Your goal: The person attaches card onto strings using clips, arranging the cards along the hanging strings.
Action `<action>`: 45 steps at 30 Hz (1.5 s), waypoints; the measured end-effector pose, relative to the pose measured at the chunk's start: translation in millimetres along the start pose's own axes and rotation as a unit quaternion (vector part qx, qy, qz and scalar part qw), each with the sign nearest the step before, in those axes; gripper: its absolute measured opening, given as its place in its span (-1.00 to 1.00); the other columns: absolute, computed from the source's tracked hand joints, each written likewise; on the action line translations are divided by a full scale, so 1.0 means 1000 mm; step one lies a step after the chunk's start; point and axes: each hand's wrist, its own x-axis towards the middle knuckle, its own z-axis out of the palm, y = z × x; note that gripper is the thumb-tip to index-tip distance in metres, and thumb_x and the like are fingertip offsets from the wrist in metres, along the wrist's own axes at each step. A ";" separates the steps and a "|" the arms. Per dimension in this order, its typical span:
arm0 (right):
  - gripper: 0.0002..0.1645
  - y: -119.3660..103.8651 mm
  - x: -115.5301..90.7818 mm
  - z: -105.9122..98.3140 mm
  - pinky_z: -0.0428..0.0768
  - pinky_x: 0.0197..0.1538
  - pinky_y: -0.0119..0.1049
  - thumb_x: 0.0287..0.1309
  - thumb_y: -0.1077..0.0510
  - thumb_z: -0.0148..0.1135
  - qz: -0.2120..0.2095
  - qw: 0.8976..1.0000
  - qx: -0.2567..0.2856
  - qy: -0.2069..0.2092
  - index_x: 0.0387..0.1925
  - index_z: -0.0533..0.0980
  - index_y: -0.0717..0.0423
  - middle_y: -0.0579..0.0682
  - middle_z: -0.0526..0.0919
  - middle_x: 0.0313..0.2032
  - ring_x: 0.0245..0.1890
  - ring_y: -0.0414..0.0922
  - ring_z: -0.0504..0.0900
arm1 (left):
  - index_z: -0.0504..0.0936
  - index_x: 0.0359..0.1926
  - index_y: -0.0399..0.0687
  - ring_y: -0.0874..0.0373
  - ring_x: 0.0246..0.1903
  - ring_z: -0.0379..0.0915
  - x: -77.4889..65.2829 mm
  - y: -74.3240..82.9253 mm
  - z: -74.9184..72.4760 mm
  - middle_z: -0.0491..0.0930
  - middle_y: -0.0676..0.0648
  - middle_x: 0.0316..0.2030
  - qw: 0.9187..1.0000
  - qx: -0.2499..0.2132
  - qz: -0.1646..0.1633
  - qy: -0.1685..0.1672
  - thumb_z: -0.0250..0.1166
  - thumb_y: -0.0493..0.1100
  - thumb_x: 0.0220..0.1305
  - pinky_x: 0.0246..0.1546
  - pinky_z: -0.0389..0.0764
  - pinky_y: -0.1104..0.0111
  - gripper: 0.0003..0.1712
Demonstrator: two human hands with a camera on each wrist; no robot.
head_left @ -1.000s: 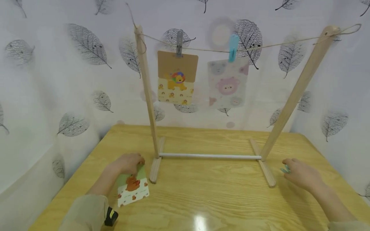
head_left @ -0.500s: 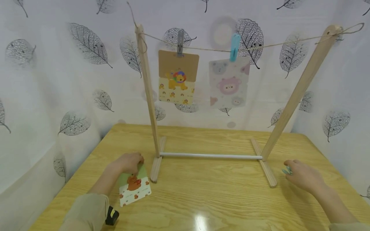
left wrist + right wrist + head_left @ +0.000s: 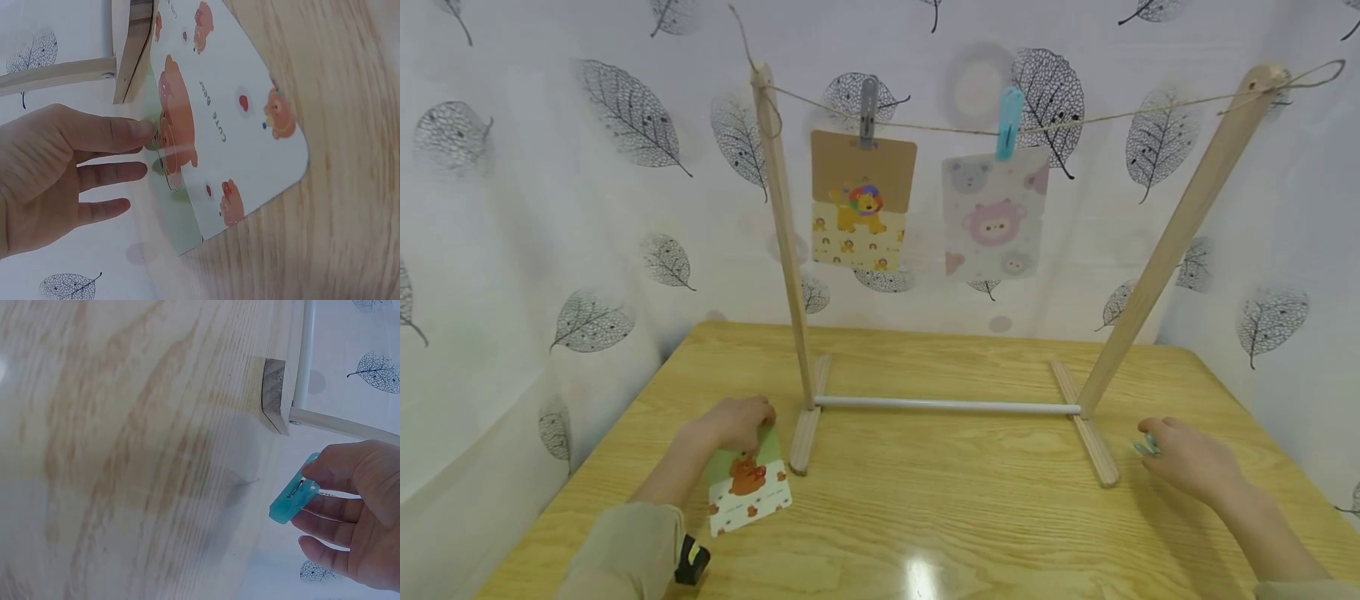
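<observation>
My left hand [image 3: 737, 425] is at the left of the table, its thumb and finger pinching the green upper part of a bear-print card [image 3: 749, 492]. In the left wrist view the card [image 3: 231, 125] shows orange bears on white, and its remaining fingers are spread beside it. On the right, my right hand [image 3: 1187, 454] pinches a turquoise clothespin [image 3: 294, 497] between thumb and fingers above the table. Overhead, a string [image 3: 1097, 119] carries a lion card [image 3: 859, 237] under a grey clothespin [image 3: 868, 108] and a pink animal card [image 3: 992, 250] under a blue clothespin [image 3: 1009, 125].
A wooden stand with a left post [image 3: 790, 250], a slanted right post [image 3: 1180, 233] and a white crossbar [image 3: 947, 406] stands on the wooden table [image 3: 940, 500]. Its right foot [image 3: 1093, 450] lies between the right hand and the table's middle. A leaf-print curtain [image 3: 602, 250] hangs behind.
Both hands stay almost still, the card and the clothespin keeping their places. The head view has shifted very slightly since one second ago.
</observation>
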 end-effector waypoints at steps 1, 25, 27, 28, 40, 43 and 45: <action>-0.51 0.000 0.000 0.000 0.47 -0.52 -0.13 -0.10 0.24 0.25 0.001 1.000 0.001 0.000 -0.09 0.43 0.43 0.32 0.54 -0.27 -0.40 0.08 0.55 | 0.55 -0.07 -0.20 0.10 -0.31 0.33 0.001 0.000 0.000 0.47 -0.07 -0.15 1.000 -0.004 -0.002 -0.001 0.38 -0.36 -0.19 -0.25 0.46 0.14 -0.48; -0.49 0.004 -0.005 -0.001 0.51 -0.44 0.02 -0.08 0.22 0.24 0.007 1.000 0.005 -0.013 -0.06 0.42 0.43 0.40 0.51 -0.17 -0.30 0.25 0.56 | 0.36 -0.15 -0.17 0.08 -0.53 0.28 0.005 0.003 -0.003 0.41 -0.03 -0.43 0.997 -0.061 -0.031 -0.017 0.31 -0.44 -0.15 -0.56 0.32 0.28 -0.52; -0.49 0.004 -0.005 -0.002 0.51 -0.43 0.03 -0.08 0.23 0.23 0.010 1.000 0.008 -0.015 -0.05 0.42 0.44 0.41 0.50 -0.17 -0.30 0.26 0.55 | 0.36 -0.13 -0.18 0.08 -0.53 0.29 0.004 0.003 -0.002 0.44 -0.05 -0.40 0.998 -0.059 -0.029 -0.010 0.30 -0.46 -0.13 -0.56 0.34 0.29 -0.53; -0.48 0.004 -0.005 -0.002 0.51 -0.42 0.04 -0.08 0.23 0.23 0.010 1.000 0.009 -0.015 -0.05 0.41 0.44 0.41 0.50 -0.17 -0.30 0.26 0.55 | 0.37 -0.13 -0.19 0.08 -0.53 0.29 0.003 0.003 -0.002 0.45 -0.06 -0.38 0.998 -0.051 -0.024 -0.004 0.28 -0.47 -0.11 -0.55 0.36 0.28 -0.54; -0.50 0.007 -0.010 -0.005 0.51 -0.46 0.00 -0.06 0.23 0.22 0.012 1.000 0.012 -0.013 -0.06 0.41 0.43 0.40 0.51 -0.19 -0.33 0.24 0.56 | 0.45 -0.07 -0.21 -0.09 -0.17 0.43 0.001 0.001 0.005 0.46 -0.12 -0.22 0.993 0.078 0.035 0.082 0.19 -0.54 -0.14 -0.15 0.42 -0.03 -0.50; -0.50 0.007 -0.011 -0.006 0.51 -0.47 -0.02 -0.06 0.23 0.22 0.013 1.000 0.014 -0.011 -0.05 0.41 0.43 0.38 0.51 -0.19 -0.33 0.23 0.56 | 0.48 0.00 -0.20 -0.08 -0.20 0.40 0.000 0.004 0.004 0.44 -0.12 -0.23 0.984 0.118 0.046 0.125 0.21 -0.50 -0.16 -0.19 0.42 0.00 -0.44; -0.50 0.007 -0.011 -0.006 0.50 -0.48 -0.03 -0.06 0.23 0.22 0.015 1.000 0.014 -0.011 -0.05 0.41 0.43 0.39 0.51 -0.19 -0.32 0.23 0.56 | 0.51 0.01 -0.17 -0.08 -0.22 0.40 -0.002 0.005 0.002 0.44 -0.12 -0.25 0.974 0.144 0.053 0.165 0.21 -0.46 -0.09 -0.19 0.41 0.01 -0.47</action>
